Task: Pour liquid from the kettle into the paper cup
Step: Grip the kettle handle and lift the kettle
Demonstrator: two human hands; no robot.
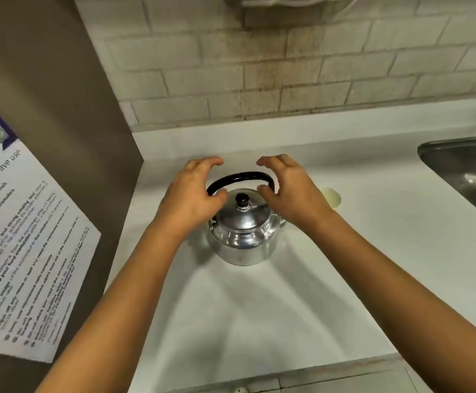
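A shiny steel kettle (242, 236) with a black knob on its lid and an upright black bail handle (241, 177) stands on the white counter (259, 321). My left hand (194, 194) hovers at the handle's left end, fingers curled and apart, holding nothing. At the right end of the handle my right hand (290, 191) mirrors it, fingers spread. Whether either thumb touches the handle I cannot tell. Behind my right hand a pale paper cup (333, 197) peeks out, mostly hidden.
A brown cabinet side (61, 95) with a taped microwave-use notice (24, 251) walls off the left. A steel sink (469, 171) is set in the counter at the right. A tiled wall (287, 66) runs along the back.
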